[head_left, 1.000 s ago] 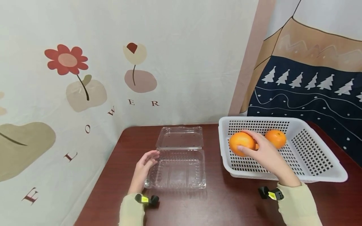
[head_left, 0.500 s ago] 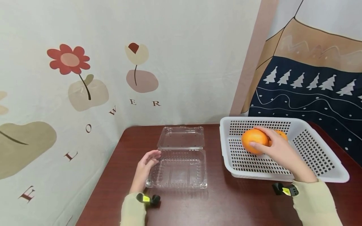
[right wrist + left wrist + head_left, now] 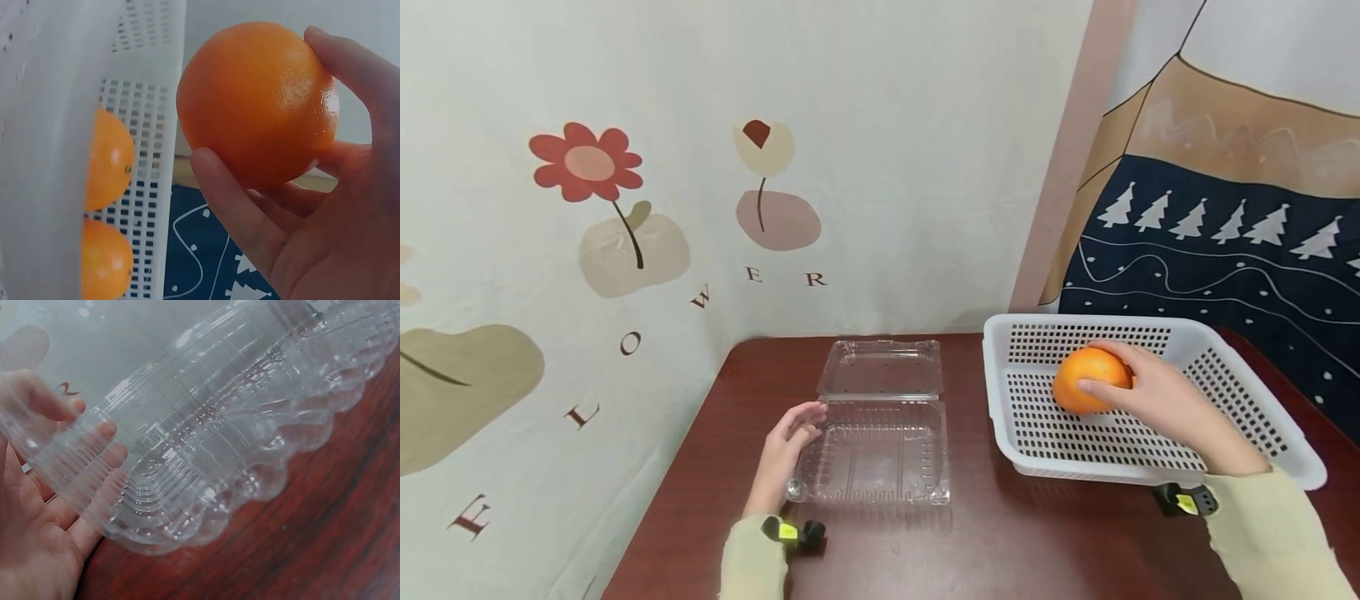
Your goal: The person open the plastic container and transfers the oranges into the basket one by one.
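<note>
In the head view my right hand [image 3: 1172, 404] holds an orange [image 3: 1088, 382] over the left part of the white plastic basket [image 3: 1150, 472]. The right wrist view shows the thumb and fingers spread round that orange [image 3: 256, 103], with two more oranges [image 3: 107, 159] seen through the basket's side. From the head view, the held orange and hand hide these two. My left hand [image 3: 782, 454] lies along the left side of a clear plastic clamshell box [image 3: 880, 462], its fingers loosely bent near the back corner. The left wrist view shows those fingers [image 3: 94, 481] through the clear wall.
The box's lid [image 3: 880, 369] lies folded back behind its base. Both box and basket stand on a dark red-brown table [image 3: 880, 550]. A printed cloth [image 3: 910, 167] hangs close behind the table's back edge.
My right hand has moved to the right with the orange, farther in over the basket, covering the orange behind it. The left hand and the box have hardly moved.
</note>
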Motion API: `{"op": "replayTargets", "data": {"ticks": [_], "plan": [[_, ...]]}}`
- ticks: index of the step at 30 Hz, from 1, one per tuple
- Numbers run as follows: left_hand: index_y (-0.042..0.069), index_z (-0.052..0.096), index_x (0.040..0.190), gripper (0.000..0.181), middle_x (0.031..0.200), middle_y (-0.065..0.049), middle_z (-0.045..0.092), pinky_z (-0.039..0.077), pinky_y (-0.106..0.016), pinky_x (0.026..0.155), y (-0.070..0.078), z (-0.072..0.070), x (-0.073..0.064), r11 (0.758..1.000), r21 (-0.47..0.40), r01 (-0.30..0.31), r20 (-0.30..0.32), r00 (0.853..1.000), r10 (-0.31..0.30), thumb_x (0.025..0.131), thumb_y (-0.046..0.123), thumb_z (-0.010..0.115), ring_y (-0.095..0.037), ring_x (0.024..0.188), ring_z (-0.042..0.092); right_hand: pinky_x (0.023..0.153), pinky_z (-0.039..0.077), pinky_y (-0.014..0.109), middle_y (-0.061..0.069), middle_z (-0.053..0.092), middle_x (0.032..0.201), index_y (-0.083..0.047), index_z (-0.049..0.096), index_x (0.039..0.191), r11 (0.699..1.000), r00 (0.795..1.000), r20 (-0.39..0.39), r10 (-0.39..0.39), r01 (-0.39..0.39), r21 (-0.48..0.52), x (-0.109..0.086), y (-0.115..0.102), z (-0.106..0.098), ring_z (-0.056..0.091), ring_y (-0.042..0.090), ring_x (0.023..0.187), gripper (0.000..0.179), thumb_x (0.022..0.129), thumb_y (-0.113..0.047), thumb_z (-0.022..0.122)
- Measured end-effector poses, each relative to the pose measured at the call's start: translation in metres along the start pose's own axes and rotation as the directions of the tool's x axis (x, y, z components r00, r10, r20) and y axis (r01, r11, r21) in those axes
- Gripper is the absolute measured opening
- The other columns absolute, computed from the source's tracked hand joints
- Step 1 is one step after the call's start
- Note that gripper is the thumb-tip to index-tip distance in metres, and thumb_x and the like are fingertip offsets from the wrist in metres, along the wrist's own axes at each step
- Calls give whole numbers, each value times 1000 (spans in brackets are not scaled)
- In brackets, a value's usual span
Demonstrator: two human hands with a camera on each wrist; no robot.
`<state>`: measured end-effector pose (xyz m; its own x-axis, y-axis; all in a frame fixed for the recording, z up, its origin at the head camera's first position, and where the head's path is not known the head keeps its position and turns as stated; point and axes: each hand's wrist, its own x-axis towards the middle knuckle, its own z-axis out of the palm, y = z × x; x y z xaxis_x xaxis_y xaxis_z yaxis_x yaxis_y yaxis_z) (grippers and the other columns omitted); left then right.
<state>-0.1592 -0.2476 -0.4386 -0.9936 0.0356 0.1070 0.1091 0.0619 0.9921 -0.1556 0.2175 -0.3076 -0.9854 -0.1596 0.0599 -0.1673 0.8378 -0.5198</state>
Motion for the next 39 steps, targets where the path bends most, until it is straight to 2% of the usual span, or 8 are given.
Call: {"op": "replayTargets", "data": {"ticks": [12,16,21,26,31,39], "plan": [[7,52,119,29,120,-9,55,44,-26,87,-21,-3,6,1000,-22,-8,-31,999,7,90,4,48,-22,112,50,64,44,36,16,53,106,-4,43,126,994,998,56,-5,11,-108,7,15,-17,50,26,82,72,78,-57,55],[8,53,117,29,118,-7,56,45,-27,87,-23,-2,6,1000,-12,-18,-38,999,18,89,4,48,-21,110,50,64,43,35,14,55,104,-4,45,125,991,996,86,-5,17,-133,9,22,-20,50,25,81,71,78,-56,55],[7,53,117,29,118,-8,55,45,-28,87,-23,-2,6,999,-21,-25,-39,999,24,89,3,48,-22,111,50,63,43,33,9,57,100,-5,50,120,986,988,148,-41,64,-154,11,33,-21,50,21,78,64,78,-53,58],[7,53,117,29,119,-10,55,45,-28,87,-23,-3,6,1000,-21,-17,-38,999,16,89,2,47,-21,110,50,62,44,29,8,57,101,-5,51,119,991,971,235,-40,68,-112,13,38,-20,51,18,78,60,78,-49,60],[7,53,116,29,118,-9,56,45,-28,87,-23,-3,5,1000,-26,-8,-46,999,7,89,0,47,-20,109,51,59,46,28,12,55,104,-3,45,123,999,949,314,-11,26,-42,16,41,-22,50,20,78,62,80,-44,61],[7,53,117,30,118,-9,56,45,-27,86,-24,-3,6,999,-29,-28,-44,999,27,89,0,47,-21,109,51,55,46,30,17,51,111,-3,41,126,1000,920,392,18,-11,-20,22,50,-20,50,19,74,62,81,-43,59]]}}
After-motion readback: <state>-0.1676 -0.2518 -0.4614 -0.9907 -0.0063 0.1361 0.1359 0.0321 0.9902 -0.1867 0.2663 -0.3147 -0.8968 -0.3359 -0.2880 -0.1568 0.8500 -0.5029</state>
